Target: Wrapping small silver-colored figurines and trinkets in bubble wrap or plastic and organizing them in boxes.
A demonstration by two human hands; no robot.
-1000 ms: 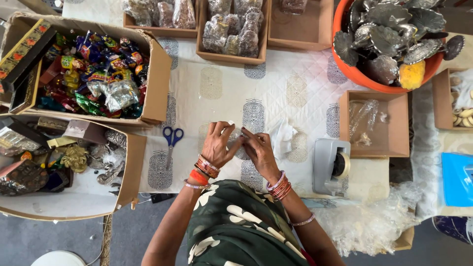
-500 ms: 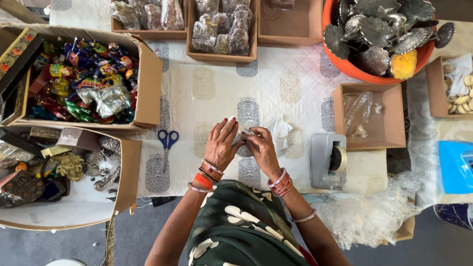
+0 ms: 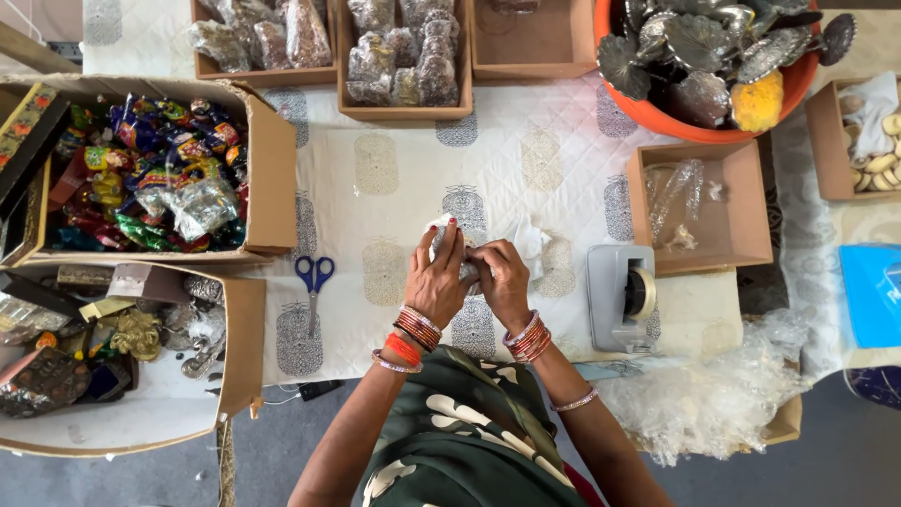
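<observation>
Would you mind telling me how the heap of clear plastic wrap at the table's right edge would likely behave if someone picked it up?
The clear plastic wrap looks thin and crumpled, so it would probably flop and sag rather than hold its shape. It seems light for its bulk. Part of it hangs over the table edge, so a push might slide it off.

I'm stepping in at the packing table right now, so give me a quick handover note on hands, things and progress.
Left hand and right hand together grip a small clear-wrapped packet over the white cloth.
Blue scissors lie left of the hands, grey tape dispenser right.
Done: packet is in its wrap.
Left: no tape shows on it, so judging by that, closing remains.
</observation>
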